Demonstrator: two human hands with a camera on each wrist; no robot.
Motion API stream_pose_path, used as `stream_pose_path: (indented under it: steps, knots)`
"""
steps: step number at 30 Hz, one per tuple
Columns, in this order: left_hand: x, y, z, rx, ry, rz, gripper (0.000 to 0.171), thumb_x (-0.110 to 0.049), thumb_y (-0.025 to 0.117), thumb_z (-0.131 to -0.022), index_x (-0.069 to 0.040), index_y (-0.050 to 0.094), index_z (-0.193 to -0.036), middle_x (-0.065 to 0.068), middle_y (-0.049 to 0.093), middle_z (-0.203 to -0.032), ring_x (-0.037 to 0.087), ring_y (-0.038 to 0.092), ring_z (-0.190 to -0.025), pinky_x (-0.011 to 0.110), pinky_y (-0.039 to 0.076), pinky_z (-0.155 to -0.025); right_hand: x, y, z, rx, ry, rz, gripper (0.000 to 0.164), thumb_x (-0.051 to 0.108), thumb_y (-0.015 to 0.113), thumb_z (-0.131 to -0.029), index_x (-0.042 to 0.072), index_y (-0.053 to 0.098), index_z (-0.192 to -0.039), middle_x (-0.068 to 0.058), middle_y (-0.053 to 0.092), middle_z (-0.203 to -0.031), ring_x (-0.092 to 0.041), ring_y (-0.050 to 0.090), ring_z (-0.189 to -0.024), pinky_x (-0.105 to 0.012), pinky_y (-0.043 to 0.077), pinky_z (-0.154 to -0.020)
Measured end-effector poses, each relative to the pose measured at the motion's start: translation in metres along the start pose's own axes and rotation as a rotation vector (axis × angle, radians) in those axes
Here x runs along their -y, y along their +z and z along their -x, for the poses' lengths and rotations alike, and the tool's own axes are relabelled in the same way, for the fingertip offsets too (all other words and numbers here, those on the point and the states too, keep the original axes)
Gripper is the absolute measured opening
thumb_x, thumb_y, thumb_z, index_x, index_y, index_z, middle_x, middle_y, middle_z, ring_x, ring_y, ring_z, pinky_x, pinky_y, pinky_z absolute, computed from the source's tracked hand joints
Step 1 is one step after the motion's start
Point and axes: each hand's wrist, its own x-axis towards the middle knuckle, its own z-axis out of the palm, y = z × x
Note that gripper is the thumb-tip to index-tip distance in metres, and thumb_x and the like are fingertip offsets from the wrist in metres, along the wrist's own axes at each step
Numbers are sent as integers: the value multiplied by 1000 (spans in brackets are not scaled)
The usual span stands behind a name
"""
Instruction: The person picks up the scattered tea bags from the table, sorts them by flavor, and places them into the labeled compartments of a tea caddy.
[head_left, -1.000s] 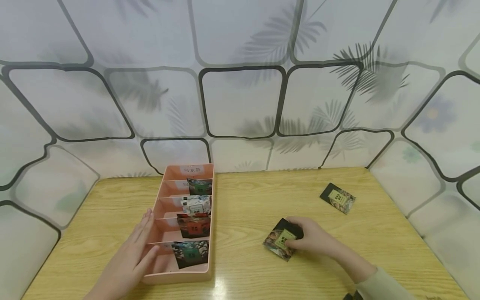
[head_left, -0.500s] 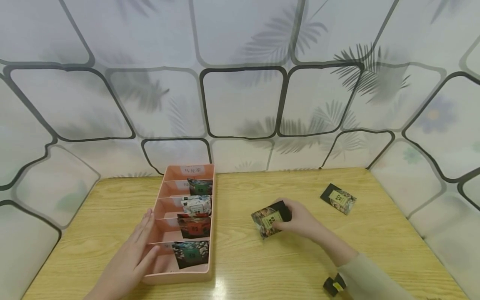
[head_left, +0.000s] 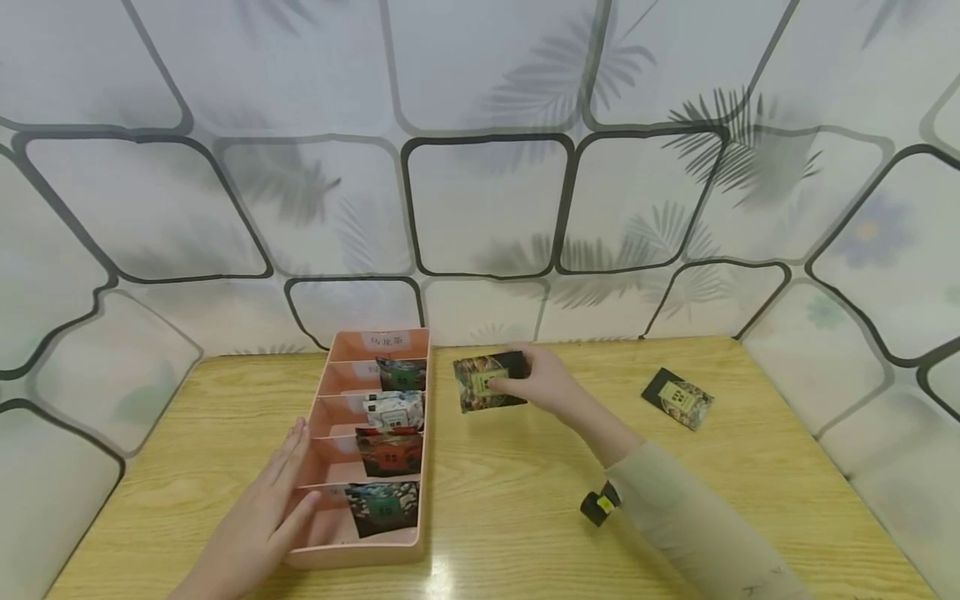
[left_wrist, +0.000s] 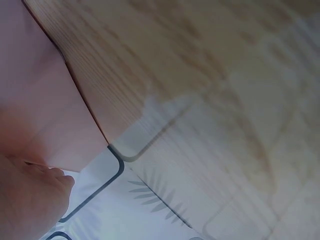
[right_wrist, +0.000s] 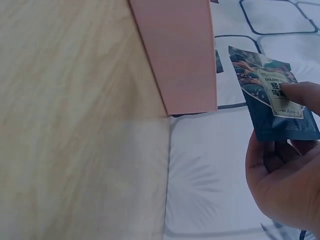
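Observation:
My right hand [head_left: 543, 383] pinches a dark tea sachet [head_left: 472, 400] with a yellow-green label, thumb on its front, above the table just right of the pink divided box [head_left: 360, 556]. "OOLONG" is partly readable on this sachet [right_wrist: 257, 95] in the right wrist view. The box's far compartment holds no sachet; the others hold a green-labelled sachet [head_left: 401, 375], white sachets [head_left: 393, 411], a red sachet [head_left: 390, 454] and another green-labelled sachet [head_left: 384, 508]. My left hand [head_left: 255, 512] rests along the box's left side, fingers extended.
One more dark sachet [head_left: 678, 398] with a yellow-green label lies on the wooden table [head_left: 510, 550] at the right. A small black device [head_left: 597, 507] hangs by my right sleeve. A patterned wall covering [head_left: 483, 208] rises behind the table.
My right hand has lifted the sachet and carried it left and toward the back, from mid-table to beside the box's far end. The left hand and the box have stayed put.

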Motion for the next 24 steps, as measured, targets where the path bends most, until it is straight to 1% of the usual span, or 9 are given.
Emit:
stream_pose_path:
  steps: [2,3,5,9,12,15,19,21,24]
  knots:
    - [0,1,0,1,-1,3,79,-38,54,-112,-16,9,-173,16,15,-179,39,21,-164,-6,-9,-106,6,2,-10,-14,-4,1,56,22,80,-95,3,63,-144,-20,60,-151,-40,57,-140,-57,51,-113]
    - [0,0,0,8,-9,7,79,-39,54,-112,-16,9,-173,16,15,-179,42,23,-163,-6,-9,-105,10,3,-15,-20,-15,5,57,21,80,-94,2,62,-144,-20,59,-152,-42,54,-143,-60,48,-116]
    - [0,1,0,11,-11,8,79,-39,54,-112,-16,8,-173,16,15,-179,42,22,-163,-6,-10,-105,17,5,-24,-31,-45,13,53,20,80,-93,1,65,-140,-20,61,-149,-41,54,-143,-61,45,-119]
    - [0,1,0,3,-1,11,79,-37,55,-112,-15,10,-173,17,15,-179,44,25,-161,-6,-8,-105,32,10,-45,-51,-87,26,44,17,81,-93,2,69,-132,-18,69,-135,-37,63,-127,-55,52,-111]
    - [0,1,-1,3,2,12,79,-37,55,-111,-14,11,-172,17,15,-179,46,28,-160,-6,-8,-105,42,15,-59,-73,-83,16,43,17,81,-93,4,69,-133,-15,69,-138,-34,63,-129,-52,52,-112]
    - [0,0,-1,10,-2,11,79,-38,54,-112,-14,11,-172,18,16,-179,47,28,-160,-6,-8,-105,50,23,-73,-85,-65,-48,37,16,80,-95,4,71,-128,-15,71,-133,-33,66,-123,-50,55,-107]
    - [0,0,-1,8,-2,5,79,-38,54,-112,-15,10,-173,18,16,-179,46,28,-160,-7,-9,-105,57,35,-89,-111,-33,-140,25,14,80,-95,4,74,-117,-16,75,-118,-29,68,-105,-44,58,-91]
    - [0,0,0,3,4,2,79,-37,54,-112,-15,10,-173,18,17,-178,46,28,-160,-7,-9,-107,57,42,-95,-133,-24,-157,25,13,80,-95,4,74,-118,-14,75,-118,-26,68,-106,-41,58,-90]
    - [0,1,0,4,8,-3,79,-37,54,-112,-14,10,-173,19,17,-178,47,28,-160,-7,-10,-108,57,51,-101,-157,-19,-175,27,12,80,-95,3,73,-120,-15,73,-120,-28,66,-111,-38,56,-92]
